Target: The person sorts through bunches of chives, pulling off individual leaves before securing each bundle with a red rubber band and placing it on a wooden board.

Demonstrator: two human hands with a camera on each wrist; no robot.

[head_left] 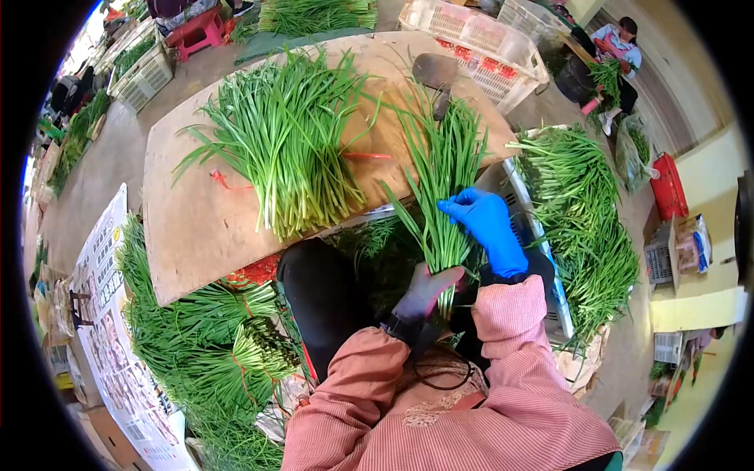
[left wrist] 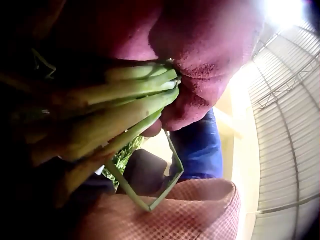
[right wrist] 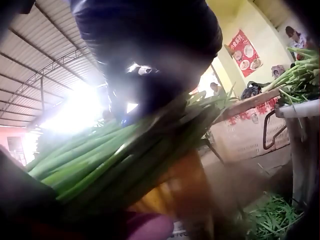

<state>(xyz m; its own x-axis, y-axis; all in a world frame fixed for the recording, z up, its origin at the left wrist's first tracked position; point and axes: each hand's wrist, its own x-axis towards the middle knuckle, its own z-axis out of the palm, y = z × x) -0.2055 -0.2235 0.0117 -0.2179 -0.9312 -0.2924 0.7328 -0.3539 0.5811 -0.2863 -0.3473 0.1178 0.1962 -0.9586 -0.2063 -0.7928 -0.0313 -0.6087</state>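
Observation:
My left hand (head_left: 428,289), in a purple-grey glove, grips a bunch of long green leaves (head_left: 444,169) around its pale stems. In the left wrist view, the stem ends (left wrist: 125,112) stick out from the curled left hand (left wrist: 200,60). My right hand (head_left: 488,228), in a blue glove, has its bent fingertips pinching leaves at the bunch's right side, above the left hand. Dark and blurred in the right wrist view, the right hand (right wrist: 150,55) is against the leaves (right wrist: 95,155). A larger leaf pile (head_left: 287,141) lies on the wooden board (head_left: 188,235).
A dark-bladed tool (head_left: 434,71) rests at the board's far edge. More greens (head_left: 577,228) fill a crate on the right; tied bundles (head_left: 228,322) lie at lower left. White crates (head_left: 479,47) stand beyond the board. A person (head_left: 616,51) sits at upper right.

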